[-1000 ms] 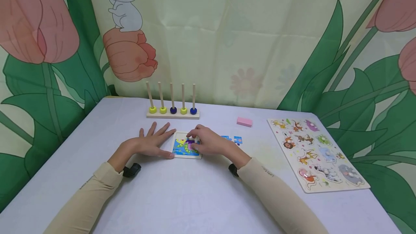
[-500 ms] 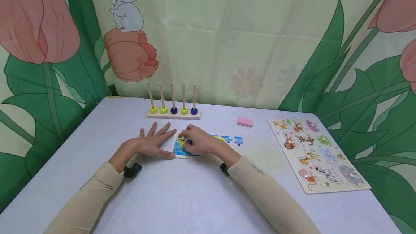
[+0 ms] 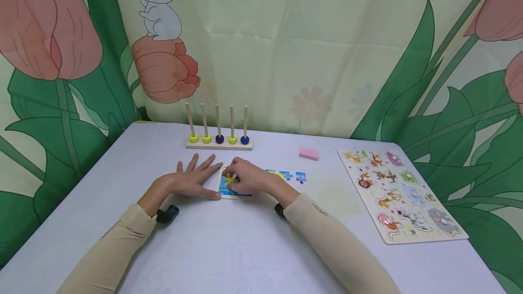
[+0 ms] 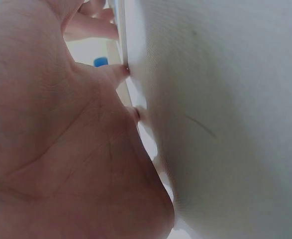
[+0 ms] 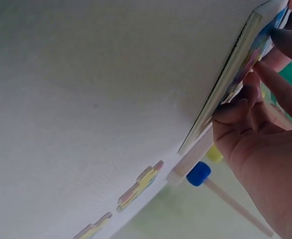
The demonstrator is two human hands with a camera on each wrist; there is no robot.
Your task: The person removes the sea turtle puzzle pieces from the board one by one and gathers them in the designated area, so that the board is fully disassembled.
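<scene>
A small jigsaw puzzle (image 3: 225, 191) with a blue, yellow and purple picture lies in a pale frame on the white table. My left hand (image 3: 187, 182) is spread beside it, thumb and index fingertip against the frame's left side; its palm fills much of the left wrist view. Over the puzzle, my right hand (image 3: 252, 178) bends its fingers down, hiding the right half of the picture. In the right wrist view, the fingertips (image 5: 262, 69) touch the puzzle's face. Whether they pinch a piece cannot be seen. Loose puzzle pieces (image 3: 301, 176) lie right of the right hand.
Behind the puzzle stands a wooden peg rack (image 3: 219, 146) with yellow, purple and blue beads. A pink block (image 3: 309, 154) lies at the back. To the right is a large animal peg puzzle board (image 3: 429, 238). A printed curtain (image 3: 253, 58) hangs behind the table.
My right hand has shifted left across the puzzle, uncovering more of the loose pieces on its right; it barely moves in the last half second. The left hand stays in place.
</scene>
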